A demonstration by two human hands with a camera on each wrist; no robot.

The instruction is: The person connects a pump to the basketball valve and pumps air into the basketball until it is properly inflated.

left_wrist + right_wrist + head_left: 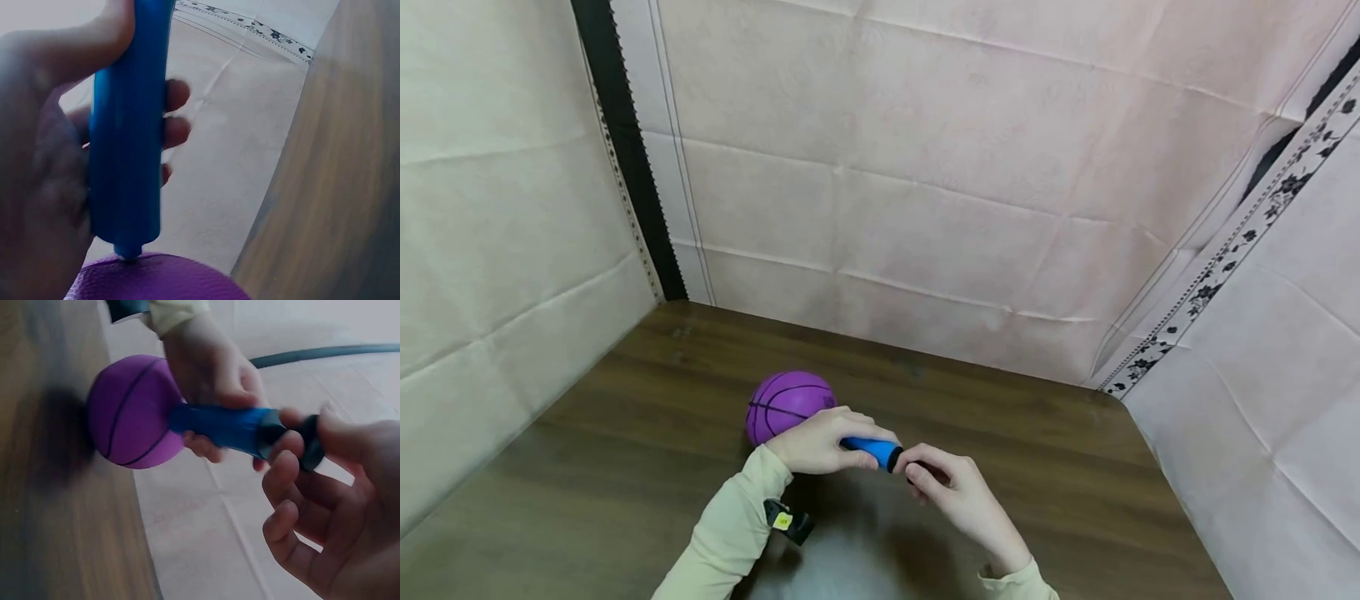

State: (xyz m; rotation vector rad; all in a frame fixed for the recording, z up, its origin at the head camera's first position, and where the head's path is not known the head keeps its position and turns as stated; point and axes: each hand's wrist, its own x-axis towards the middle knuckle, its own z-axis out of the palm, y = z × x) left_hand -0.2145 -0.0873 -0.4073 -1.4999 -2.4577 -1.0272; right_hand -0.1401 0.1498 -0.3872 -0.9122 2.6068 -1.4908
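A purple ball with black seam lines rests on the wooden table. My left hand lies against its right side and grips the blue barrel of a hand pump. In the left wrist view the pump has its narrow end against the ball; whether a needle is inside cannot be seen. From the other end sticks a black handle, which my right hand pinches between thumb and fingers. Only a short gap separates handle and barrel.
Brown wooden table top extends around both hands. Pale creased cloth hangs behind it, with more cloth on the left and right sides. A black strap with a yellow tag is at my left wrist.
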